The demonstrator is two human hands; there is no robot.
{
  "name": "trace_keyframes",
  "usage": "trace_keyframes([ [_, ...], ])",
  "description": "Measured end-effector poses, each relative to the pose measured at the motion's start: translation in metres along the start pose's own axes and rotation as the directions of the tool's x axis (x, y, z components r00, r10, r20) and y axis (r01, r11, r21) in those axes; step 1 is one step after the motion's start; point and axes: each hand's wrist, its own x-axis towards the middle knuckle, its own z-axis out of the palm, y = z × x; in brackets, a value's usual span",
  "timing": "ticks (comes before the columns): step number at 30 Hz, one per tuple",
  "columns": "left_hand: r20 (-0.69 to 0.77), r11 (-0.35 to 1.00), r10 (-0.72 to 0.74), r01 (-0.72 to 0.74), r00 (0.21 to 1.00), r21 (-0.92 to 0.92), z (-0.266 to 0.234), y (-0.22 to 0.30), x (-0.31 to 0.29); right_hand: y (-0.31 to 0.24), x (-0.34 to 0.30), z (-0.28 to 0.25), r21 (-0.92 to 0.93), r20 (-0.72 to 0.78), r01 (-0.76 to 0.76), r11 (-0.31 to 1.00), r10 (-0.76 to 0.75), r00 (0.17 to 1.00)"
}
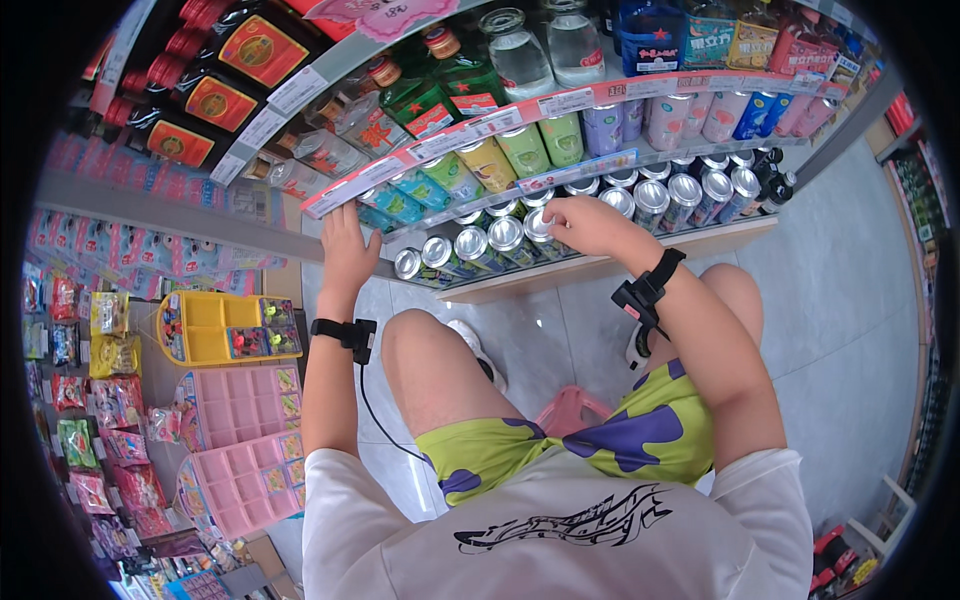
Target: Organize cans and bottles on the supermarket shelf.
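Store aisle, grey tile floor, yellow tray and pink trays off to the left. Shelving ahead: green bottles up top, coloured cans below, silver-topped cans in rows on the bottom shelf. Left hand: fingers straight, thumb spread away, fingertips at the left end of the coloured-can tier. Right hand: fingers curled at the front silver-topped cans; can't tell if it's clamped on one.

yellow tray, two pink trays, colourful packets to their left.
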Motion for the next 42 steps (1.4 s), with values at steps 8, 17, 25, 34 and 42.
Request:
trace_keyframes([
  [8,-0.035,0.996,-0.088,0.087,0.996,-0.003,-0.007,0.019,-0.022,-0.001,0.002,-0.009,0.068,-0.043,-0.033,0.997,0.036,0.998],
  [17,0.343,0.678,-0.021,0.266,0.939,-0.685,-0.065,0.051,-0.022,-0.004,0.007,-0.012,0.147,-0.089,-0.034,0.989,0.047,0.995],
  [25,0.545,0.749,0.138,0.273,0.827,-0.604,0.044,0.032,-0.006,-0.010,0.023,0.013,-0.108,-0.020,0.133,0.985,-0.136,0.990],
  [34,0.412,0.801,0.055,0.206,0.909,-0.562,0.096,0.029,-0.015,-0.024,0.042,0.052,-0.292,0.029,0.135,0.947,-0.133,0.991],
  [42,0.389,0.833,0.038,0.186,0.921,-0.520,0.099,0.028,-0.028,-0.044,0.062,0.091,-0.402,0.072,0.316,0.859,-0.315,0.946],
])
